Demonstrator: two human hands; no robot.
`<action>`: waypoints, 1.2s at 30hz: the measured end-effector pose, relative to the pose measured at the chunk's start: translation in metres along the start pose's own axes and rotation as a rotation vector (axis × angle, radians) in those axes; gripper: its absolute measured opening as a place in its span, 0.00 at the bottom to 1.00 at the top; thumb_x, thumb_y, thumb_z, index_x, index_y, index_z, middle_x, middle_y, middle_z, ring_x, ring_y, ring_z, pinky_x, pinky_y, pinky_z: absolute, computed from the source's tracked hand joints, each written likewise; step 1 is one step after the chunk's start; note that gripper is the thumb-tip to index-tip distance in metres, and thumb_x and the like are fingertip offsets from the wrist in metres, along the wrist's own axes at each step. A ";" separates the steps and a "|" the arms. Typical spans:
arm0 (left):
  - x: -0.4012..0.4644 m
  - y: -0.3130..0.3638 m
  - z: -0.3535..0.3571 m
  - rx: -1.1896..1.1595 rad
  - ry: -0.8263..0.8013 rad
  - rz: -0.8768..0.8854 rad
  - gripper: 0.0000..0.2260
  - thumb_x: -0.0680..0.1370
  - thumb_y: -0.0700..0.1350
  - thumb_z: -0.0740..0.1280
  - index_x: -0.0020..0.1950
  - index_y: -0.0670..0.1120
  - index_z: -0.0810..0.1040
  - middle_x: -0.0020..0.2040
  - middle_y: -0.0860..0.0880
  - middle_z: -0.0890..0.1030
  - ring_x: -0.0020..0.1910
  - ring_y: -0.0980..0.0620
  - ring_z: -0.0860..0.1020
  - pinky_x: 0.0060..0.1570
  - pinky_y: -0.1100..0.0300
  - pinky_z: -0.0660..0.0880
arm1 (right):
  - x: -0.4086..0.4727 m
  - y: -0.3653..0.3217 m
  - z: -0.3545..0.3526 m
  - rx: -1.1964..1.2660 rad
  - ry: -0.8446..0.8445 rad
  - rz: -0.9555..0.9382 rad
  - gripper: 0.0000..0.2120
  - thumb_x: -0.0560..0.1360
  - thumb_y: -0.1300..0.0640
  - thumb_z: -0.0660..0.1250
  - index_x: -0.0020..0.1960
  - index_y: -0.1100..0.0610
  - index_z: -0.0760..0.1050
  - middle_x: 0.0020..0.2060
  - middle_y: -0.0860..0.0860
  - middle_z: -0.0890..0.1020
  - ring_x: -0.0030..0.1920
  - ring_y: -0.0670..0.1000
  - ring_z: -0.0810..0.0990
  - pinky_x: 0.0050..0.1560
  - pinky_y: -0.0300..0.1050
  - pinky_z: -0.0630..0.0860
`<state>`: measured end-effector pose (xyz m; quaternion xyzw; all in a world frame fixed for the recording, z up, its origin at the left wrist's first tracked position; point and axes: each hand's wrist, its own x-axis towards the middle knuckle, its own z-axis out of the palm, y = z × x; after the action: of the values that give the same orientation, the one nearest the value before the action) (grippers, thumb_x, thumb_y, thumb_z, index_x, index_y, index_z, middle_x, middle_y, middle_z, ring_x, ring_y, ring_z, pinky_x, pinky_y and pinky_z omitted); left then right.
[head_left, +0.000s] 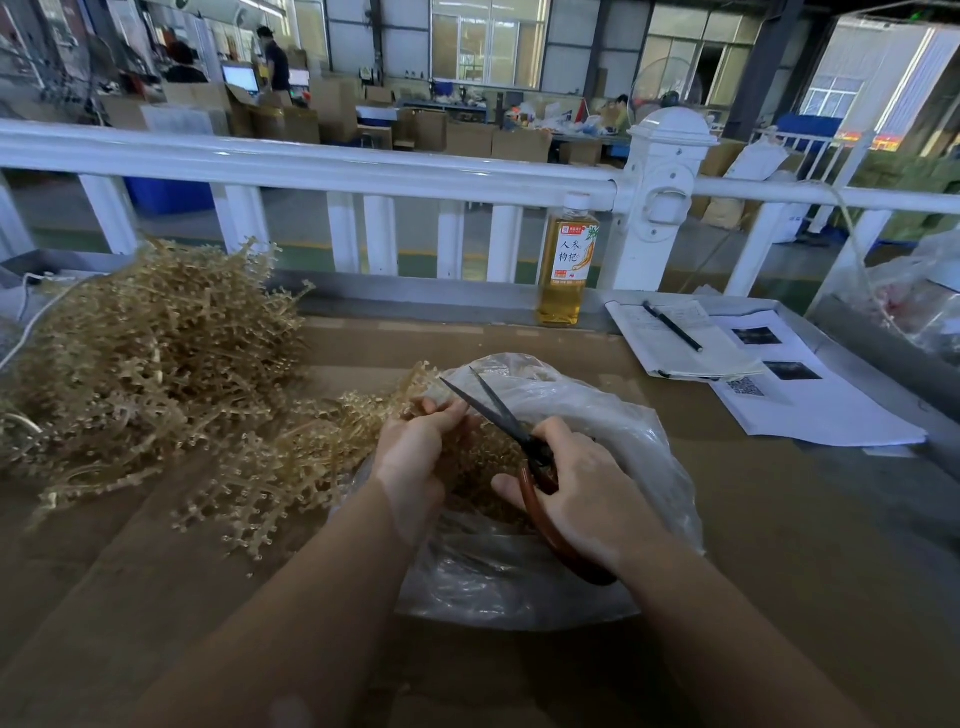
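Note:
A big heap of tan, beaded, branching sprigs (150, 364) covers the left of the brown cardboard tabletop (779, 545). A clear plastic bag (597, 415) lies open in front of me, with cut tan pieces inside it. My left hand (415, 452) pinches a sprig (363, 410) at the bag's mouth. My right hand (576, 488) grips scissors (498, 415) with reddish-brown handles. Their dark blades are spread apart and point up and left, just beside my left fingertips.
A bottle of amber drink (566, 265) stands at the table's far edge against a white railing (311, 166). A notebook with a black pen (672, 327) and printed sheets (810, 395) lie at right. Another plastic bag (914, 296) sits far right. A white cord (31, 322) runs at left.

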<state>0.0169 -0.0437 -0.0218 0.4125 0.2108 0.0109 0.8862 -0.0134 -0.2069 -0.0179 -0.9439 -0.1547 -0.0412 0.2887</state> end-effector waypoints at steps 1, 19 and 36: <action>-0.001 0.000 0.000 -0.009 -0.013 -0.002 0.12 0.73 0.33 0.70 0.37 0.45 0.70 0.29 0.47 0.82 0.30 0.52 0.83 0.26 0.62 0.76 | 0.000 0.001 0.000 0.000 -0.001 -0.002 0.20 0.71 0.35 0.65 0.54 0.46 0.65 0.50 0.48 0.75 0.54 0.49 0.72 0.55 0.47 0.71; -0.003 -0.002 -0.006 0.031 -0.145 0.064 0.14 0.75 0.28 0.63 0.35 0.44 0.66 0.30 0.47 0.81 0.32 0.52 0.82 0.35 0.61 0.80 | -0.002 -0.003 -0.004 -0.008 -0.025 -0.066 0.19 0.73 0.36 0.64 0.53 0.48 0.66 0.47 0.46 0.76 0.49 0.48 0.74 0.49 0.44 0.71; -0.005 -0.003 -0.004 0.014 -0.137 0.068 0.16 0.75 0.28 0.63 0.34 0.44 0.66 0.33 0.45 0.79 0.31 0.52 0.81 0.37 0.62 0.79 | -0.005 -0.003 -0.002 -0.030 0.037 -0.100 0.17 0.74 0.39 0.65 0.52 0.51 0.67 0.45 0.48 0.78 0.45 0.49 0.77 0.46 0.43 0.73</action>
<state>0.0105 -0.0438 -0.0242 0.4252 0.1354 0.0114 0.8948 -0.0190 -0.2068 -0.0159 -0.9383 -0.1957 -0.0754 0.2749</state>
